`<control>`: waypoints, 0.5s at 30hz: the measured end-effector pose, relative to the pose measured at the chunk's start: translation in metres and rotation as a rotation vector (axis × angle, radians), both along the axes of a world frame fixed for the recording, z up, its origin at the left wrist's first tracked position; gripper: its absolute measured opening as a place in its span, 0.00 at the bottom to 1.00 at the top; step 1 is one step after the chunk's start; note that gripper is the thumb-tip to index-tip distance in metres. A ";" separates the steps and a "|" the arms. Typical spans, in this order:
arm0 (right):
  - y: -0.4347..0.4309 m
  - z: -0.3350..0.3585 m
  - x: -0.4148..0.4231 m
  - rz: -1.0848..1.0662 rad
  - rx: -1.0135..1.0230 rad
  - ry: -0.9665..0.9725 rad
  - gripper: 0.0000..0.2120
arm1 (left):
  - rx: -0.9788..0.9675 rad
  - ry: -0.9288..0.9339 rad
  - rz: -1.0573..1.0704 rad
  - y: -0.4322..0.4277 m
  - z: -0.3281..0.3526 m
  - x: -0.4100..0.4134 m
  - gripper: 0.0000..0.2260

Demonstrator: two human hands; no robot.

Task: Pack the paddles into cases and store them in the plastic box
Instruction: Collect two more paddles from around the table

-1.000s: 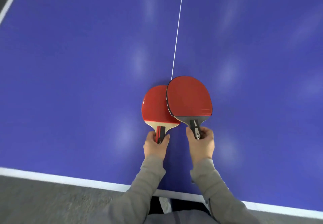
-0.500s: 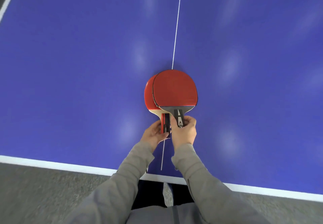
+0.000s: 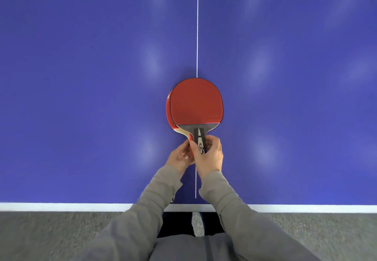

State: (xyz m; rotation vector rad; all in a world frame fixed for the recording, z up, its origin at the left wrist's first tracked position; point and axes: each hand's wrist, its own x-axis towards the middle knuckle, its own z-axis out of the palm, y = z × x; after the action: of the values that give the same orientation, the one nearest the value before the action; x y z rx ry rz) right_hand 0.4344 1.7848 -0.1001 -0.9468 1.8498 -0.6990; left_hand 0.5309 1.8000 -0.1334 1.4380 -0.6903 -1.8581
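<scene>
Red stacked paddles: both hands closed around their handles.

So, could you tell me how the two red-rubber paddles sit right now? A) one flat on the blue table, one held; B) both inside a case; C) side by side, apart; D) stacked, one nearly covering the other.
D: the grey-handled red-rubber paddle nearly covers the red-handled red-rubber paddle, leaving only its left edge showing, with left hand and right hand at the handles.
</scene>
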 end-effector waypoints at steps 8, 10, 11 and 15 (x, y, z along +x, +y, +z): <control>0.002 -0.001 -0.005 0.066 0.001 0.058 0.20 | 0.047 0.110 -0.050 -0.003 0.008 0.007 0.33; 0.004 -0.002 -0.008 0.099 -0.018 0.079 0.20 | 0.060 0.130 -0.043 -0.004 0.011 0.007 0.35; 0.005 -0.002 -0.009 0.110 -0.027 0.085 0.20 | 0.063 0.133 -0.044 -0.005 0.012 0.007 0.35; 0.009 -0.002 -0.016 0.115 -0.036 0.088 0.16 | 0.069 0.146 -0.056 -0.007 0.013 0.007 0.32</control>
State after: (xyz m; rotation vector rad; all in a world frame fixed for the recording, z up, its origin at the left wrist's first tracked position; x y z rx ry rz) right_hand 0.4182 1.7933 -0.1021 -1.1144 1.8480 -0.6307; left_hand 0.5378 1.7931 -0.1208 1.3218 -0.6057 -2.0252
